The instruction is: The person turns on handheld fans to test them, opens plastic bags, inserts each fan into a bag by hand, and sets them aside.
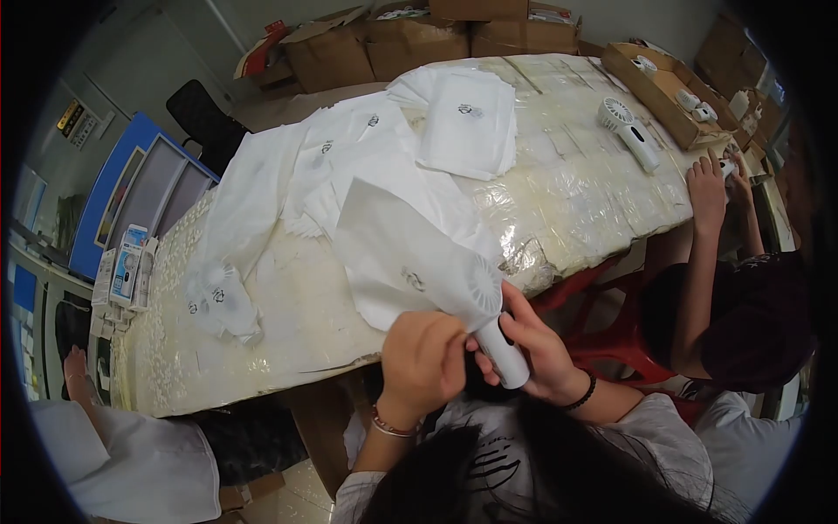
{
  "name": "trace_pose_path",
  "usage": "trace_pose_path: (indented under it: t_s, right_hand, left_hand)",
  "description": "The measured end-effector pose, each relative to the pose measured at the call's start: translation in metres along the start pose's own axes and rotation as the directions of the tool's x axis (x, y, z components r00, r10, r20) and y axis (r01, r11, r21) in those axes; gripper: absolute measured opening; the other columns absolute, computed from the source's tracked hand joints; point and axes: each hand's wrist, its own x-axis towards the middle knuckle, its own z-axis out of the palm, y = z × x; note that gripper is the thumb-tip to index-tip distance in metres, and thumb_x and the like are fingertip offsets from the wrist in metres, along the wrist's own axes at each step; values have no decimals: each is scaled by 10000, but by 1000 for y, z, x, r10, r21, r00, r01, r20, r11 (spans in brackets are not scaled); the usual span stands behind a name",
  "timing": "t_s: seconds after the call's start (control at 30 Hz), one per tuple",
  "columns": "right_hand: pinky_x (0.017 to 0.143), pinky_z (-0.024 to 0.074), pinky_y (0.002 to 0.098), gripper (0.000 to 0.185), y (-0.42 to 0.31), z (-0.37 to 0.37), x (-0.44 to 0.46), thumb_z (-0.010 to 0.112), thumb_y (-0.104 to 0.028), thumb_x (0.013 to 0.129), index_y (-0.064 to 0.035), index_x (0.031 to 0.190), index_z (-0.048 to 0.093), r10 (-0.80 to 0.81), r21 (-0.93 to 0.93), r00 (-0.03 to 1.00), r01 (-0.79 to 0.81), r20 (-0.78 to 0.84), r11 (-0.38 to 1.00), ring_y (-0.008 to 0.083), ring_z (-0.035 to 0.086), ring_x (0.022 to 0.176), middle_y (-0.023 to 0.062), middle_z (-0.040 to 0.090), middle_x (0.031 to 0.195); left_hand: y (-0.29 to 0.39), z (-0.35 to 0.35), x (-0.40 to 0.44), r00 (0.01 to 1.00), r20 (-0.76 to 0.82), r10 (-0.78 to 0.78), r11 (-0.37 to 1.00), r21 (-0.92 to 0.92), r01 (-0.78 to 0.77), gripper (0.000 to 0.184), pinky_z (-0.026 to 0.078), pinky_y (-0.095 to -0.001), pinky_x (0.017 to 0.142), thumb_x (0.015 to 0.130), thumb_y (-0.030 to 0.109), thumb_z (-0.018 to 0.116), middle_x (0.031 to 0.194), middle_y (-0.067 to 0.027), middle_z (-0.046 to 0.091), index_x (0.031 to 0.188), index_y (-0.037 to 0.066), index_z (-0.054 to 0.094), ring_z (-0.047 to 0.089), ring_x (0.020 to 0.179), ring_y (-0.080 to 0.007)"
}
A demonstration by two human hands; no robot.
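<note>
A white handheld fan (504, 351) has its round head inside a thin white bag (375, 231) printed with a dark logo; the grille shows through. My right hand (546, 354) is wrapped round the fan's handle, which sticks out of the bag. My left hand (425, 360) is closed, its fingertips pinching the bag's edge beside the top of the handle. Beyond the fan, more flat white bags (349, 144) are spread over the table, with a neat stack (471, 122) at the back. A loose fan (628, 131) lies on the table's right part.
The plastic-covered table (576, 188) curves across the view. An open carton (646, 92) with fans stands at the back right. A co-worker's hands (717, 183) are at the right edge. Small boxes (127, 271) stand at the left edge, near another person's hand (77, 362).
</note>
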Motion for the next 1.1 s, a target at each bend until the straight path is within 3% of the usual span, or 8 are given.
trace_pose_path:
  t_s: [0.13, 0.2, 0.3, 0.7, 0.77, 0.87, 0.97, 1.1]
  right_hand:
    - [499, 466, 279, 576, -9, -6, 2, 283, -443, 993, -111, 1446, 155, 191, 348, 967, -241, 171, 906, 186, 544, 648, 142, 562, 967]
    - [545, 469, 260, 642, -9, -5, 3, 289, -469, 985, -84, 1465, 103, -93, -462, 996, 86, 8, 883, 149, 533, 646, 137, 550, 1096]
    - [778, 424, 270, 703, -9, -8, 3, 264, -511, 973, -53, 1471, 72, -219, -685, 966, 254, 139, 683, 162, 501, 871, 134, 471, 1192]
    - [1050, 295, 361, 680, -35, -10, 13, 559, -187, 914, 21, 1439, 180, -198, -555, 910, 382, 364, 739, 259, 421, 1241, 199, 418, 1353]
    - [996, 377, 369, 562, -87, -27, 29, 701, -230, 798, -34, 1281, 492, -346, -848, 795, 530, 498, -3, 292, 507, 1169, 156, 550, 1231]
    - [944, 417, 378, 419, -170, -104, 71, 655, -169, 825, -13, 1197, 542, -798, -915, 459, 94, 390, -393, 326, 527, 1121, 198, 563, 1203]
    - [901, 444, 414, 563, -224, -173, 89, 601, -363, 842, 27, 1232, 486, -850, -719, 460, -495, 258, -487, 359, 559, 1060, 242, 592, 1118]
    - [849, 471, 424, 553, -237, -183, 91, 594, -372, 809, 39, 1168, 502, -738, -694, 656, -604, -155, -392, 379, 590, 977, 256, 603, 1078]
  left_hand:
    - [-1, 10, -2, 999, 7, 32, 999, 4, -32, 198, 409, -356, 660, 683, -35, 630, 805, -80, 551, 849, 52, 564, 524, 733, -270]
    - [4, 8, 0, 997, -52, 51, 995, 90, -46, 198, 398, -362, 687, 677, -17, 639, 823, -73, 546, 845, 62, 570, 527, 761, -266]
    - [14, 10, 11, 996, -40, 77, 985, 160, -70, 201, 376, -370, 728, 667, 12, 655, 852, -58, 534, 842, 78, 581, 530, 812, -253]
    - [13, 14, -1, 998, -50, 35, 999, -1, -35, 313, 358, -507, 1012, 645, 73, 753, 1319, -189, 462, 908, 80, 584, 415, 1222, -460]
    - [-1, -5, 0, 988, -155, 19, 999, 29, -15, 231, 386, -509, 992, 662, 35, 705, 1264, -200, 512, 853, 60, 576, 438, 1215, -458]
    - [-28, -37, 4, 950, -293, -107, 972, 171, 162, 184, 384, -478, 998, 681, -34, 614, 1245, -199, 529, 842, 41, 567, 445, 1231, -424]
    - [-55, -72, -4, 934, -281, -219, 917, 269, 296, 181, 416, -419, 959, 705, -49, 567, 1266, -196, 513, 872, 22, 572, 439, 1234, -382]
    - [-80, -104, -29, 881, -266, -390, 710, 523, 472, 251, 420, -361, 907, 739, -23, 536, 1327, -160, 474, 968, 37, 620, 400, 1226, -341]
